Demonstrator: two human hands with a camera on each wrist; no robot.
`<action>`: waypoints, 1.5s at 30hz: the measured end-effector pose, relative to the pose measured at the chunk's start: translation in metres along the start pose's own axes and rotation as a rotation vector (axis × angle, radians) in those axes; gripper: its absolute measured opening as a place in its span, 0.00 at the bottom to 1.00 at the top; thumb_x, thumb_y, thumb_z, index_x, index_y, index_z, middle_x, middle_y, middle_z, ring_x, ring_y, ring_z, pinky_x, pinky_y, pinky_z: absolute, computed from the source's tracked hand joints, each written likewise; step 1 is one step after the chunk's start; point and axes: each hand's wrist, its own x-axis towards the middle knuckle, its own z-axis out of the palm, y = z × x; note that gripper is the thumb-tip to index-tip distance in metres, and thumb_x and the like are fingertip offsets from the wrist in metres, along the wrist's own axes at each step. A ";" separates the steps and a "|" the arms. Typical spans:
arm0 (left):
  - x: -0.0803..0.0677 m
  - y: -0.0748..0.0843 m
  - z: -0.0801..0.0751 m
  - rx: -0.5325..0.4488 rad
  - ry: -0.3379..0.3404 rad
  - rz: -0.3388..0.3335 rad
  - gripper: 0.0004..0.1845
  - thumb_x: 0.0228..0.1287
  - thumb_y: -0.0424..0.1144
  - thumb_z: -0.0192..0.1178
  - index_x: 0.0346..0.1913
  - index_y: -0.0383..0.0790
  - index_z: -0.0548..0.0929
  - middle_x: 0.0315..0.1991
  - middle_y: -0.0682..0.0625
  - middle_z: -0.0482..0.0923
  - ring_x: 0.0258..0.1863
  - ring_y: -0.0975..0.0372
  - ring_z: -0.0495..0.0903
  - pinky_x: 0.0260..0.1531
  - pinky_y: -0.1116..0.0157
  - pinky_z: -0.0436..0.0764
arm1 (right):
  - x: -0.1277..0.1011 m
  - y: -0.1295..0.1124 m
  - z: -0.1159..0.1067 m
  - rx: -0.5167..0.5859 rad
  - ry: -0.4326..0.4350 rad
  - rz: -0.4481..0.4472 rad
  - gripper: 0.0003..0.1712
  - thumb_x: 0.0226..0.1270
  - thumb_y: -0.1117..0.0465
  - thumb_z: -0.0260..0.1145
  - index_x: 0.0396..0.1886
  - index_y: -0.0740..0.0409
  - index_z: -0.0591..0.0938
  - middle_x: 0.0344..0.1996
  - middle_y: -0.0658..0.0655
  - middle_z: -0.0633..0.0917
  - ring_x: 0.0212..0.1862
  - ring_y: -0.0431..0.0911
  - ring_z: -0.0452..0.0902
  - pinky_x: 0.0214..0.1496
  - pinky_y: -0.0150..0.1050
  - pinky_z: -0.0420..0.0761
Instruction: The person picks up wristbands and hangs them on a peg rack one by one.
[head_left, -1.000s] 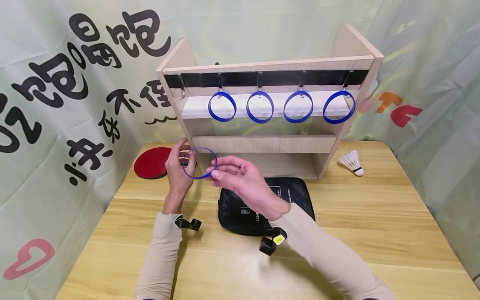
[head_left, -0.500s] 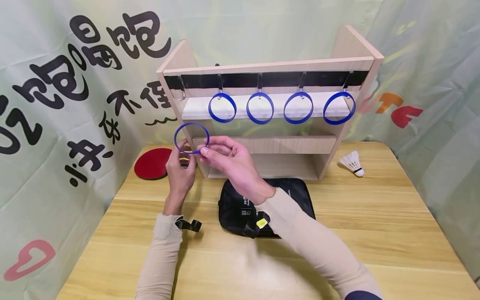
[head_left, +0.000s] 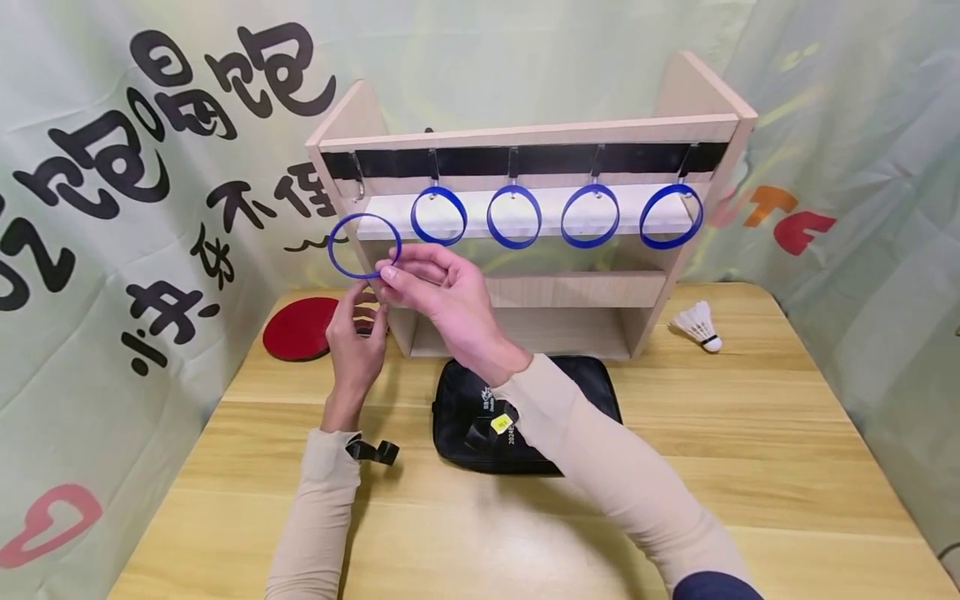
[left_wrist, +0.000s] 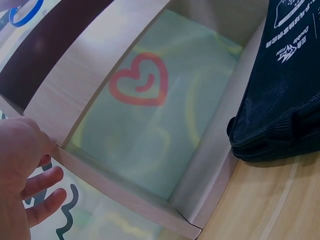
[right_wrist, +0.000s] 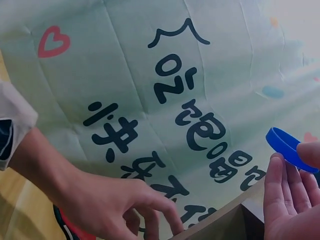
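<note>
The right hand (head_left: 438, 292) pinches a thin blue plastic ring (head_left: 364, 246) by its lower right edge, holding it upright just below and beside what seems an empty hook (head_left: 358, 185) at the left end of the wooden shelf rack (head_left: 525, 133). The left hand (head_left: 356, 333) hangs loose and empty beneath.

Bright, even light; head view bends at edges, wrist views soft.
</note>
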 end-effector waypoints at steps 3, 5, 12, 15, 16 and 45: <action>-0.001 -0.001 0.000 -0.018 0.000 -0.001 0.24 0.65 0.30 0.69 0.63 0.40 0.80 0.46 0.37 0.86 0.34 0.47 0.86 0.35 0.86 0.77 | 0.004 -0.001 0.003 0.005 0.020 0.000 0.17 0.68 0.71 0.68 0.56 0.65 0.80 0.43 0.53 0.91 0.43 0.42 0.90 0.59 0.47 0.85; -0.001 -0.001 -0.001 -0.028 0.003 0.002 0.23 0.64 0.30 0.69 0.63 0.40 0.80 0.45 0.37 0.86 0.34 0.47 0.86 0.35 0.86 0.77 | 0.007 -0.001 0.005 0.016 0.033 0.002 0.17 0.68 0.71 0.68 0.55 0.65 0.81 0.44 0.55 0.91 0.43 0.42 0.90 0.57 0.44 0.86; -0.001 0.000 -0.001 -0.012 0.012 0.010 0.23 0.64 0.29 0.69 0.62 0.39 0.81 0.44 0.37 0.86 0.33 0.48 0.86 0.35 0.86 0.77 | 0.014 -0.001 0.011 0.050 0.073 -0.017 0.15 0.67 0.72 0.68 0.53 0.62 0.82 0.48 0.61 0.90 0.43 0.43 0.90 0.54 0.40 0.88; -0.001 0.006 -0.002 -0.004 0.010 0.011 0.23 0.64 0.27 0.68 0.62 0.37 0.80 0.44 0.36 0.86 0.33 0.47 0.85 0.35 0.87 0.76 | 0.016 -0.001 0.014 0.049 0.088 -0.021 0.14 0.67 0.72 0.69 0.52 0.62 0.82 0.48 0.62 0.91 0.42 0.43 0.90 0.54 0.40 0.88; -0.001 0.010 -0.002 -0.004 0.010 0.014 0.23 0.64 0.27 0.67 0.62 0.37 0.80 0.44 0.35 0.86 0.33 0.46 0.85 0.36 0.87 0.76 | 0.017 -0.001 0.015 0.046 0.092 -0.023 0.14 0.67 0.71 0.69 0.52 0.62 0.82 0.48 0.61 0.91 0.42 0.42 0.90 0.54 0.40 0.88; 0.001 0.001 -0.003 -0.020 -0.010 0.017 0.24 0.65 0.34 0.69 0.64 0.44 0.80 0.46 0.41 0.87 0.34 0.54 0.85 0.35 0.77 0.82 | 0.025 0.016 0.015 0.018 0.154 -0.021 0.14 0.65 0.71 0.71 0.50 0.63 0.85 0.40 0.53 0.93 0.40 0.43 0.90 0.67 0.59 0.78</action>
